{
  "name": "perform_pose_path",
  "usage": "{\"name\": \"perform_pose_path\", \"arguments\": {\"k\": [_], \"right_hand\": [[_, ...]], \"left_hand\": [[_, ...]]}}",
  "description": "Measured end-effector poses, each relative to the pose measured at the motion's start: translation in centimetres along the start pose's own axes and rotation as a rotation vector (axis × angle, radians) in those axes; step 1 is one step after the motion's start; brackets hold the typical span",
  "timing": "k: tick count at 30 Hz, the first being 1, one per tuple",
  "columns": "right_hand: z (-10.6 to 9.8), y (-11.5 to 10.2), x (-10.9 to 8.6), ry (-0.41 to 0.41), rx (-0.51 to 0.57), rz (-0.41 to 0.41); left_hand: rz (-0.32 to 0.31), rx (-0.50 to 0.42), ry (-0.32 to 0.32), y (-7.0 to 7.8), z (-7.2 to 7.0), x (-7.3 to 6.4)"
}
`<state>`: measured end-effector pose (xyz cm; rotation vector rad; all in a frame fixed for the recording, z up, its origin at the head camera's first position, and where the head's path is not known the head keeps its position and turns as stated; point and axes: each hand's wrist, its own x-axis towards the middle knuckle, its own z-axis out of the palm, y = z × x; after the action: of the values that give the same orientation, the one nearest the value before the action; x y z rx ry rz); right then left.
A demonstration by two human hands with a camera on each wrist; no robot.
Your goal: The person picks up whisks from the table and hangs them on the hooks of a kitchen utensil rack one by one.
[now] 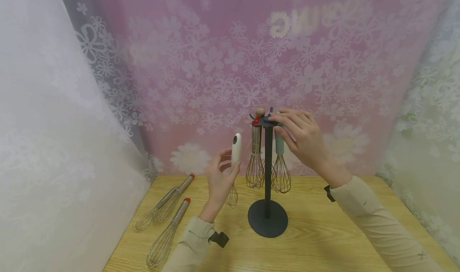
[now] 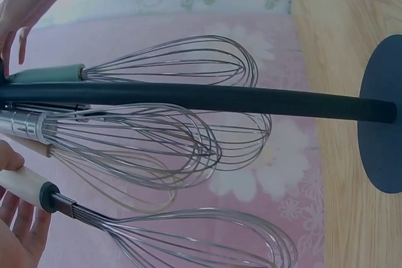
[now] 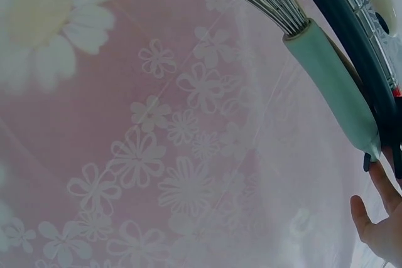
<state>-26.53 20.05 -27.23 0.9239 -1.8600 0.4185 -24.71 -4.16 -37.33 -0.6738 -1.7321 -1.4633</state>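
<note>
Well to the left of the black metal stand (image 1: 268, 164) with its round base, overlapping silver wire whisks (image 1: 176, 190) with at least one red tip lie on the wood-grained table (image 1: 316, 232); nearer the viewer than these, also left of the stand, lies a silver wire whisk with a red-tipped metal handle (image 1: 174, 222).

Just left of the stand, raised above the table and apart from the post, is the balloon whisk with a smooth white handle and dark collar (image 1: 235, 148). The left hand (image 1: 220, 180) grips it, thumb and fingers round the lower handle, wires downward. It should be light, with a stiff handle and springy wires that could snag on neighbouring loops. The handle looks somewhat slippery, so the best hold is around its thick middle, leaving the dark-ringed top end free.

From the stand's head, left of the post, hang a red-topped silver whisk (image 1: 256, 140) and a whisk with a pale wooden handle (image 1: 260, 112). Right of the post hangs a mint-green-handled whisk (image 1: 279, 144). At the stand's top right, the right hand (image 1: 303, 134) rests extended fingers on the head, its thumb apart, gripping no whisk.
</note>
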Motion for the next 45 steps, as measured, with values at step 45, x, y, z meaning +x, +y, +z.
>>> {"name": "perform_pose_path", "arguments": {"k": [45], "right_hand": [[-0.2, -0.7, 0.5, 0.034, -0.056, -0.02]], "left_hand": [[0.039, -0.059, -0.028, 4.3, 0.6, 2.4]]}}
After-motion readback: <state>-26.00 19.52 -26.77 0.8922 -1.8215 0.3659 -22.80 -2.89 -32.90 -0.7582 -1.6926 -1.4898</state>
